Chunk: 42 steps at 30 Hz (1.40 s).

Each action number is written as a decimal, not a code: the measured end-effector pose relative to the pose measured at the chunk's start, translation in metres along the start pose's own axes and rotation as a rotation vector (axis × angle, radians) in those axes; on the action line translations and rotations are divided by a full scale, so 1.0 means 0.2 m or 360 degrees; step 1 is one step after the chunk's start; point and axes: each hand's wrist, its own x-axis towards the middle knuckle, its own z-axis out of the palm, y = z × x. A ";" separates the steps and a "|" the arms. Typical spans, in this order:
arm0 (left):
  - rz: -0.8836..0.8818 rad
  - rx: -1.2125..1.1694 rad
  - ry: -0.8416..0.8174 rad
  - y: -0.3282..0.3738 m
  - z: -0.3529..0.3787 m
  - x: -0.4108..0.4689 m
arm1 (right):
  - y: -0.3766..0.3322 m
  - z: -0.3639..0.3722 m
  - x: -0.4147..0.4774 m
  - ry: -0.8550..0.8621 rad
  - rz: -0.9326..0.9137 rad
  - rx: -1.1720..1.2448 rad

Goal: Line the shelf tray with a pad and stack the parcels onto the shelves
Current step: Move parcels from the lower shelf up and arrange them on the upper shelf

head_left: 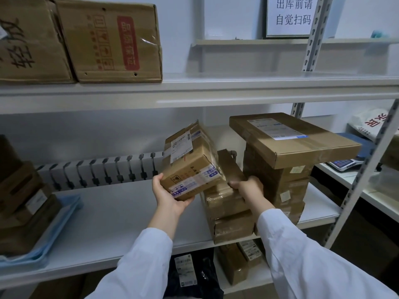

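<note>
Stacking step by the look of it: left hand (170, 197) has its grip clamped under a tilted parcel (191, 160), right hand (248, 186) just beside it steadies the short stack (228, 212) below, so next it probably needs levelling and setting on top.

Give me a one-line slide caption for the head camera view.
Both hands tilt a labelled parcel over a short stack of boxes on the middle shelf.
</note>
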 end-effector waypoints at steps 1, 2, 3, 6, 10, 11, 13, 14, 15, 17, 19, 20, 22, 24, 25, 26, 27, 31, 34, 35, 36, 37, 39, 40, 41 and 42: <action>0.0001 -0.0030 -0.0010 0.00 0.00 0.00 | -0.01 0.00 -0.01 0.0007 -0.0014 -0.0007; -0.0001 -0.0059 -0.0018 0.00 0.00 -0.01 | -0.01 -0.01 -0.02 0.0014 -0.0027 -0.0013; -0.0005 -0.0087 -0.0027 0.00 0.00 -0.01 | -0.01 -0.01 -0.02 0.0025 -0.0056 -0.0006; -0.0023 -0.0180 -0.0057 -0.01 -0.01 -0.01 | -0.02 0.00 -0.05 0.0043 -0.0156 0.0023; -0.0012 -0.0253 -0.0105 -0.02 -0.03 -0.01 | -0.02 0.03 -0.06 0.0110 -0.0251 0.0033; -0.0009 -0.0268 -0.0118 -0.02 -0.03 -0.01 | -0.03 0.03 -0.06 0.0118 -0.0257 0.0045; -0.0010 -0.0300 -0.0137 -0.01 -0.04 -0.02 | -0.03 0.02 -0.06 0.0103 -0.0238 0.0098; -0.0012 -0.0315 -0.0149 -0.01 -0.04 -0.02 | -0.03 0.01 -0.07 0.0089 -0.0209 0.0133; -0.0010 -0.0327 -0.0161 -0.01 -0.04 -0.03 | -0.03 0.01 -0.06 0.0078 -0.0177 0.0165; 0.0002 -0.0332 -0.0179 0.00 -0.04 -0.04 | -0.03 0.00 -0.06 0.0082 -0.0126 0.0186; 0.0014 -0.0319 -0.0187 0.01 -0.04 -0.06 | -0.02 -0.01 -0.05 0.0086 -0.0091 0.0189; 0.0019 -0.0314 -0.0183 0.01 -0.04 -0.06 | -0.02 -0.01 -0.06 0.0080 -0.0083 0.0182; 0.0021 -0.0317 -0.0153 0.02 -0.06 -0.07 | -0.02 -0.02 -0.06 0.0062 -0.0068 0.0171; 0.0028 -0.0323 -0.0128 0.04 -0.08 -0.07 | -0.02 -0.03 -0.06 0.0038 -0.0071 0.0180; 0.0037 -0.0322 -0.0128 0.04 -0.09 -0.08 | -0.02 -0.03 -0.07 0.0022 -0.0087 0.0202; 0.0046 -0.0321 -0.0133 0.04 -0.10 -0.08 | -0.02 -0.03 -0.07 0.0006 -0.0099 0.0228; 0.0057 -0.0323 -0.0147 0.04 -0.10 -0.09 | -0.02 -0.03 -0.08 -0.0008 -0.0122 0.0255; 0.0110 -0.0331 -0.0201 0.05 -0.12 -0.14 | -0.03 -0.02 -0.10 -0.0023 -0.0184 0.0300; 0.0137 -0.0338 -0.0199 0.06 -0.12 -0.20 | -0.04 -0.02 -0.13 -0.0009 -0.0214 0.0287; 0.0148 -0.0339 -0.0193 0.06 -0.12 -0.21 | -0.03 -0.02 -0.13 0.0002 -0.0206 0.0264; 0.0167 -0.0334 -0.0176 0.06 -0.12 -0.23 | -0.03 -0.02 -0.14 0.0005 -0.0189 0.0231; 0.0180 -0.0318 -0.0154 0.06 -0.12 -0.25 | -0.02 -0.02 -0.15 0.0009 -0.0157 0.0198; 0.0191 -0.0271 -0.0111 0.06 -0.13 -0.28 | 0.02 -0.01 -0.14 0.0013 -0.0092 0.0122; 0.0189 -0.0250 -0.0099 0.07 -0.13 -0.30 | 0.04 -0.01 -0.14 0.0014 -0.0067 0.0077; 0.0189 -0.0234 -0.0091 0.07 -0.14 -0.31 | 0.06 -0.01 -0.12 0.0023 -0.0052 0.0042; 0.0191 -0.0226 -0.0084 0.07 -0.14 -0.32 | 0.08 -0.01 -0.11 0.0037 -0.0047 0.0015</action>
